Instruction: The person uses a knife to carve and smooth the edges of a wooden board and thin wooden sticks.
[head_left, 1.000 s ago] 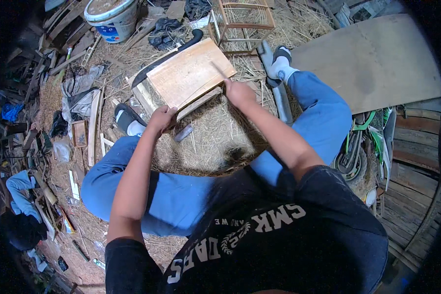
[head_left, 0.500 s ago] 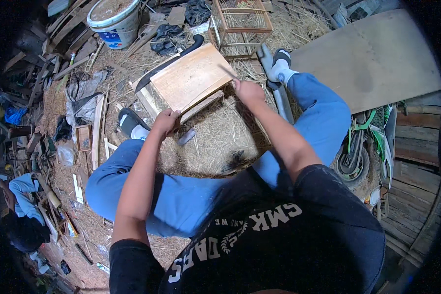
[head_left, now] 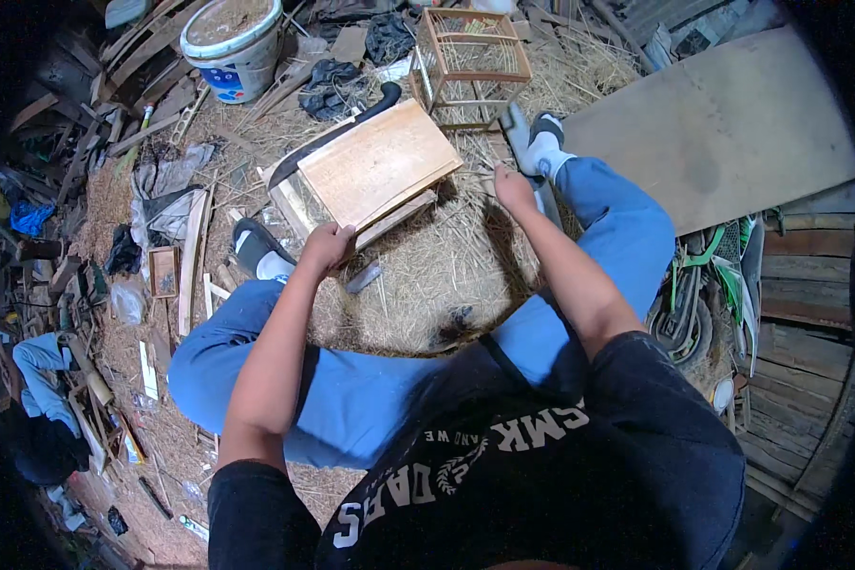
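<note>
A pale rectangular wooden board (head_left: 385,160) lies tilted on rough wooden pieces (head_left: 394,220) in front of me. My left hand (head_left: 328,249) is closed on its near left corner, thumb on top. Just right of the board and apart from it is my right hand (head_left: 513,190), its fingers curled together; what they hold, if anything, I cannot make out. Along the board's far left edge rests a long dark blade with a curved black handle (head_left: 388,95), partly hidden by the board.
A small wooden cage (head_left: 472,57) stands beyond the board, with a white bucket (head_left: 231,47) at far left. A large flat sheet (head_left: 722,123) and a green-and-white motorbike (head_left: 708,275) are on the right. Straw covers the floor; wood scraps (head_left: 193,252) lie left. A person's legs (head_left: 43,370) show at far left.
My right hand has moved right, away from the board's right edge. The thin dark strip seen over that edge before no longer shows there. My left hand keeps its hold on the board.
</note>
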### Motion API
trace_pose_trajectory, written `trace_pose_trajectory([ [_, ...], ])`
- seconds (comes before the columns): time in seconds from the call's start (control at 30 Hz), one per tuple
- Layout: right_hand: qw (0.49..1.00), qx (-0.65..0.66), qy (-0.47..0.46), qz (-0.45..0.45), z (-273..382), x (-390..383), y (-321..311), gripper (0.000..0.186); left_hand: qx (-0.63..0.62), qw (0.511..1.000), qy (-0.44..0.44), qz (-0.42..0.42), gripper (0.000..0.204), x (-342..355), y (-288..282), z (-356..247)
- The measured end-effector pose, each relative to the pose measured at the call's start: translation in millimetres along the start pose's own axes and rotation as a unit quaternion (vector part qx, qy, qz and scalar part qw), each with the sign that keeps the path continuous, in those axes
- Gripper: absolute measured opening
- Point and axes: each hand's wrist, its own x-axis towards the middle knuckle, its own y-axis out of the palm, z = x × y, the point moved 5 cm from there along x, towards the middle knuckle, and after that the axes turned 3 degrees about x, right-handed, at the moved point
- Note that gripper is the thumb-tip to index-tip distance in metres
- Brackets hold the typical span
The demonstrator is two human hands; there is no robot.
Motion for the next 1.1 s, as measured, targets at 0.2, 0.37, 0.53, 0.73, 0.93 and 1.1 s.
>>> trace_pose_trajectory([
  [0.2,0.848,0.466,0.113,0.225,93,2,-55,0.057,-0.234,0.972,0.007,-0.002,0.043,-24,-26,-87],
  [0.37,0.806,0.544,-0.067,0.224,190,1,-170,0.039,-0.312,0.950,0.016,0.024,0.036,-62,-55,-171],
  [0.53,0.756,0.591,-0.175,0.221,237,14,-234,0.030,-0.346,0.938,0.030,0.003,0.034,-61,-59,-204],
  [0.73,0.761,0.587,-0.212,0.177,258,19,-247,0.022,-0.346,0.935,0.077,-0.032,0.034,-43,-75,-258],
  [0.93,0.714,0.622,-0.259,0.191,272,23,-261,0.018,-0.348,0.927,0.117,-0.076,0.033,-11,-80,-290],
  [1.1,0.740,0.596,-0.281,0.136,276,23,-264,0.015,-0.327,0.927,0.161,-0.092,0.033,6,-91,-312],
])
